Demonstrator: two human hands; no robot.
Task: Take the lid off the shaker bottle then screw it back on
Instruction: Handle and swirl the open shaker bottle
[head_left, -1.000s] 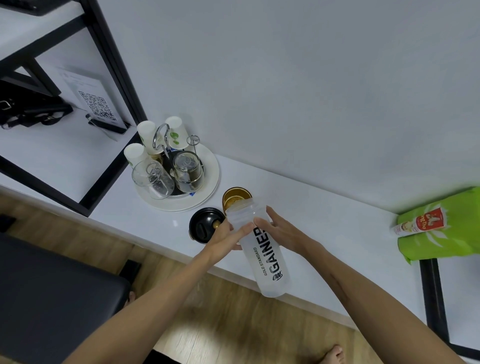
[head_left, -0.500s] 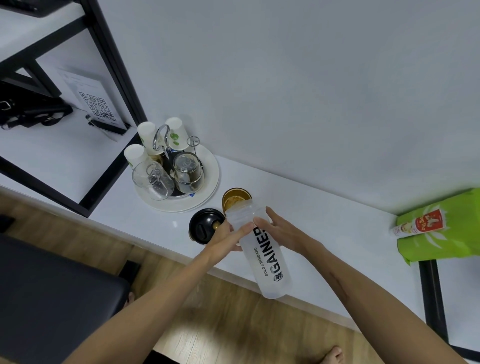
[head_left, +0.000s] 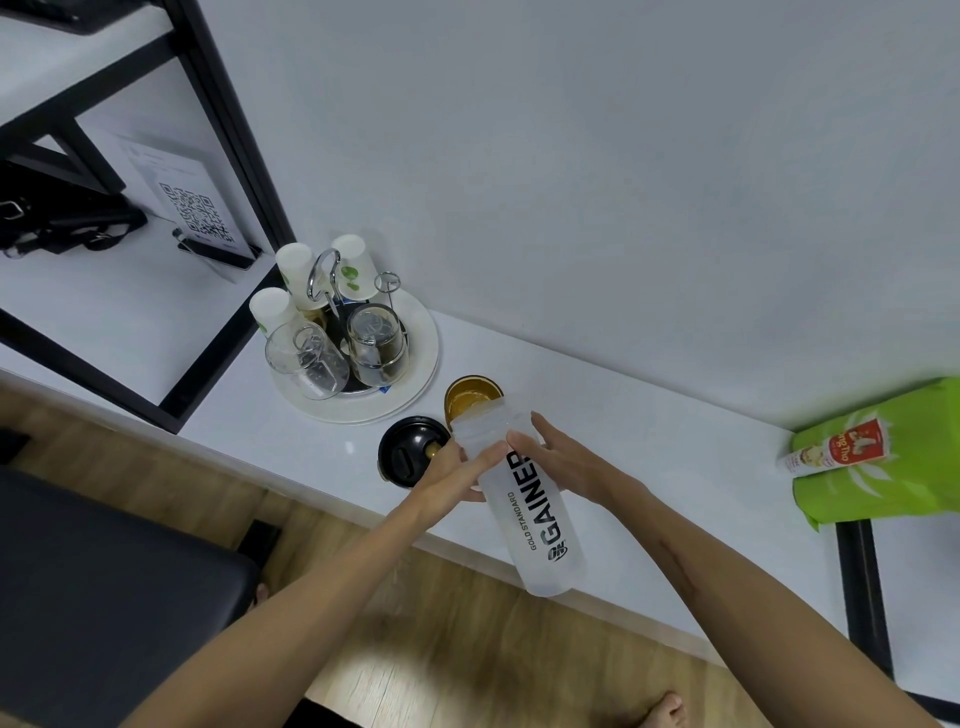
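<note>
Head view shows both hands, left hand (head_left: 451, 474) and right hand (head_left: 558, 464), grasping the lidless shaker bottle (head_left: 524, 499) tilted off the counter (head_left: 649, 447), so a loosened grip could drop it, leaving the black lid (head_left: 408, 457) unthreaded

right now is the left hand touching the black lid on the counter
Cannot tell. In the head view the left hand grips the shaker bottle and overlaps the black lid from above, so no contact or gap shows plainly.
</note>
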